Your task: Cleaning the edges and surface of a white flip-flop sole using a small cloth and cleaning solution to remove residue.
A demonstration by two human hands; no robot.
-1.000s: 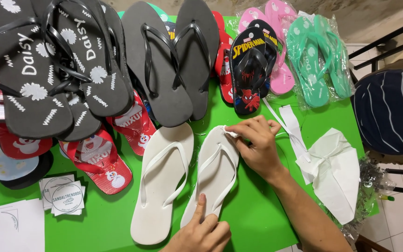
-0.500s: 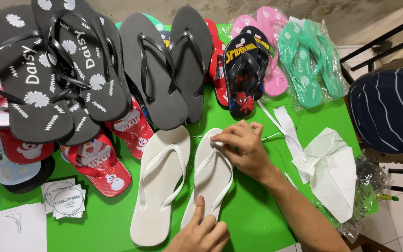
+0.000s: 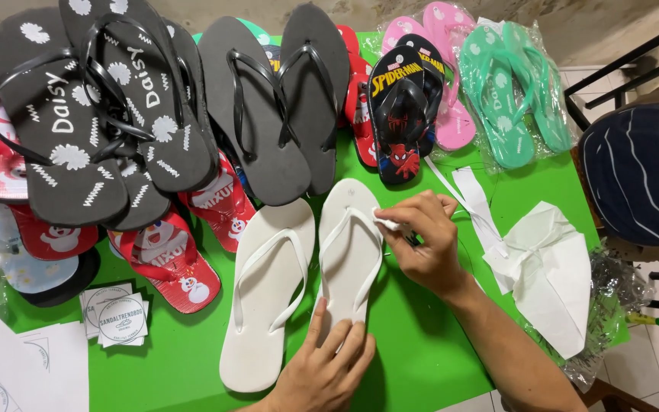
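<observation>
Head view. Pair of white flip-flops lying side by side on green surface (image 3: 421,358), soles up toward camera. Right-side white flip-flop (image 3: 348,252) pinned at heel end by left hand (image 3: 326,366), fingers spread flat on sole. Right hand (image 3: 421,240) resting at outer edge near strap, fingers pinched around a small white piece (image 3: 387,223); dark tip visible beneath the fingers, kind not discernible. Left-side white flip-flop (image 3: 265,294) untouched, just beside. Black flip-flops (image 3: 276,107), patterned sandals behind. White paper wrapping (image 3: 551,267) at right.
</observation>
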